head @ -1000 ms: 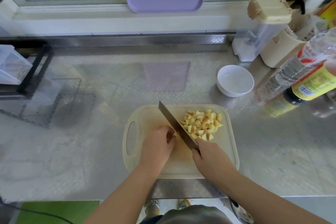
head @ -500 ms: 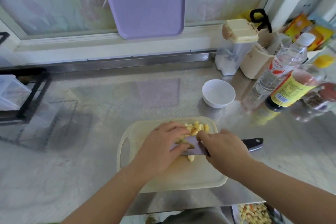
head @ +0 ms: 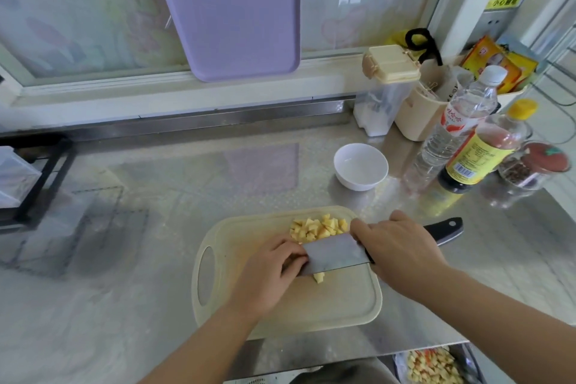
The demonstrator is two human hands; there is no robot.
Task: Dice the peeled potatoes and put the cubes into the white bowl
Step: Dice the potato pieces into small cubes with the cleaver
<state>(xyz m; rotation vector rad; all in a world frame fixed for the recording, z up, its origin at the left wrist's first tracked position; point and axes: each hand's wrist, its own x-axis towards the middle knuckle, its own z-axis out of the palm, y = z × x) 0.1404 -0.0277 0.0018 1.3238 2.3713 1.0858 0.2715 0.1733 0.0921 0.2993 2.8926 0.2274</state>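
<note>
Many cubes (head: 318,228) lie heaped on the board (head: 343,305), against the knife (head: 335,251); one cube (head: 318,277) sits apart; the right hand (head: 402,246) grips the knife; the left hand (head: 268,271) curls against its blade; the bowl (head: 361,171) stands beyond.

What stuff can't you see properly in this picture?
- Head view: some potato cubes are hidden behind the knife blade.
- The left hand covers the blade's tip; its fingertips are hidden.
- The right hand covers most of the handle.
- The bottle label print is too small to read.
- The bottom edge cuts off a container of chopped food.
</note>
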